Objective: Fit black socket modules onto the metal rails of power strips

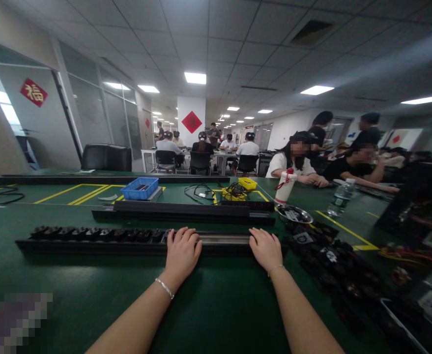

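A long black rail [90, 247] lies across the green table in front of me. Black blocks [103, 233] stand in a row along its left part, and a pale strip [225, 239] shows in its channel further right. My left hand [183, 250] is over the rail at the right end of that row, its fingers bent across the top to the far edge. Near the rail's right end, my right hand [266, 250] grips across it in the same way. Both sets of fingertips are partly hidden, and no loose piece shows in either hand.
Behind lies a second black rail [186, 212]. Beyond it are a blue bin [140, 189], cables [201, 191] and a yellow tray [247, 184]. To the right are a metal bowl [295, 215], a bottle [341, 199] and piled black parts [333, 260]. People sit opposite.
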The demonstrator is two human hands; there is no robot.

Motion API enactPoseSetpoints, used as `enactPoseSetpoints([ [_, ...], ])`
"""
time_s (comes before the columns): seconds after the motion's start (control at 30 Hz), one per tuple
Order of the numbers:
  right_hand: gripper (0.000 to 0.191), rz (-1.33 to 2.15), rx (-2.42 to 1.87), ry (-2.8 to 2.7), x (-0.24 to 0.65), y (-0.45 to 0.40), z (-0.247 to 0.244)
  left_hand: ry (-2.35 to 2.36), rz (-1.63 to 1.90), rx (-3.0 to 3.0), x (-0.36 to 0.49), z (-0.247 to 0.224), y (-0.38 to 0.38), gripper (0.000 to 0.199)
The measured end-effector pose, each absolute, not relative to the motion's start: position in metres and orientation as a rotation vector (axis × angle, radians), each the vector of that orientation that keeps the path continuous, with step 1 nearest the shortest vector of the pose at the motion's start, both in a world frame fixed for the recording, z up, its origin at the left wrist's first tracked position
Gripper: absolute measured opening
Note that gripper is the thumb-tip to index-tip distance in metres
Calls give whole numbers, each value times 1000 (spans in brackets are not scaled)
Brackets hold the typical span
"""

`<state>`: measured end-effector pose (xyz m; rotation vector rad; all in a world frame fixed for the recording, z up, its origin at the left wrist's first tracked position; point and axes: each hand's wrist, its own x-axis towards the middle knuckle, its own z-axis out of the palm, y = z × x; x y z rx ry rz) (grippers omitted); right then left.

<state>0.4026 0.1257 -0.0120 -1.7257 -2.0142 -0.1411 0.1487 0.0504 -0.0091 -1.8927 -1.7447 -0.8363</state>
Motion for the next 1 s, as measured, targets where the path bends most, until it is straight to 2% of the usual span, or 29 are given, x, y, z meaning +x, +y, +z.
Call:
enactPoseSetpoints([
  [0.2, 38, -157, -1699, -2003, 403, 125, -12, -1884, -862, -1562, 128, -13, 59, 32],
  [1.0, 37, -166, -1687, -2002, 403, 125, -11, -1870, -760, -1658, 121, -19, 63, 29],
])
